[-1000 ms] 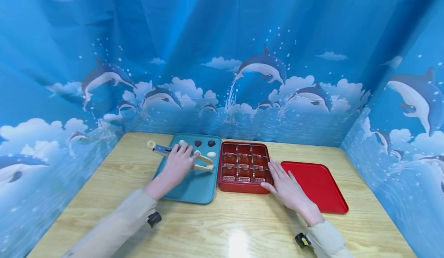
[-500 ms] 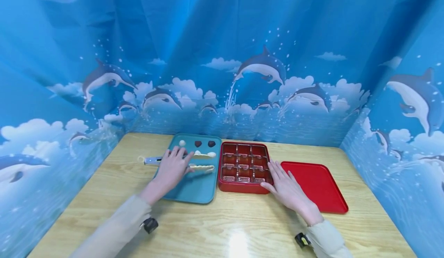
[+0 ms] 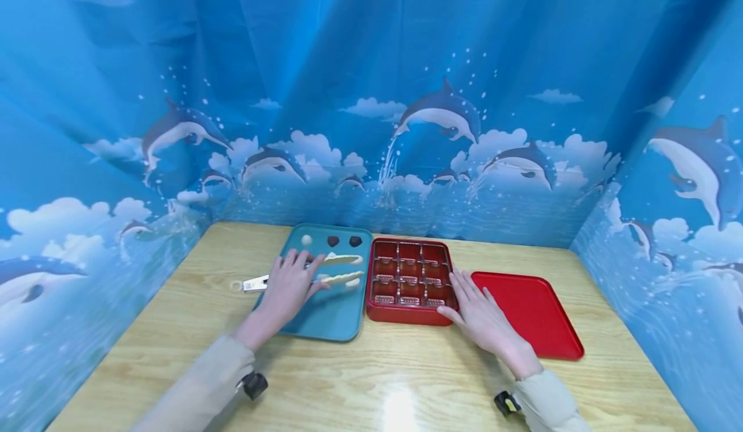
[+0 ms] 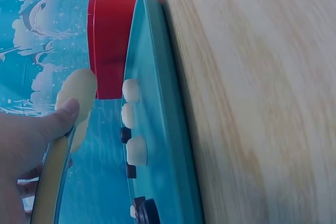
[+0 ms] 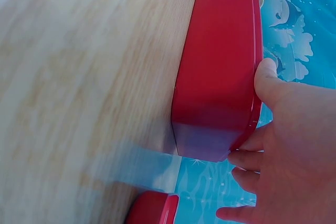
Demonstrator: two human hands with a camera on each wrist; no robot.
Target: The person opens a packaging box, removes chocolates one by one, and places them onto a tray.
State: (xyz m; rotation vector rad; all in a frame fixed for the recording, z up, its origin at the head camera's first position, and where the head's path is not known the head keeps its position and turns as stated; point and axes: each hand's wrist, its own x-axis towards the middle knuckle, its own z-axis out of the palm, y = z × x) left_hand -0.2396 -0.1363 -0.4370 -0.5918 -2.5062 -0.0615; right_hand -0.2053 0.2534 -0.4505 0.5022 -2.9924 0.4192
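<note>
Tongs (image 3: 325, 278) lie across the teal tray (image 3: 325, 316) at the left of the counter (image 3: 377, 380); left hand (image 3: 287, 287) grips them mid-length, thumb curled on one arm, tips near the white pieces (image 4: 131, 121). Right hand (image 3: 476, 313) rests flat, fingers spread, against the near right corner of the red compartment box (image 3: 409, 274). Judged step: taking up the tongs. Next move calls for closing the tips on one piece.

Two trays – one teal (image 3: 325, 319), one red (image 3: 531, 316) – one box (image 3: 406, 313), one tongs (image 3: 339, 278)
</note>
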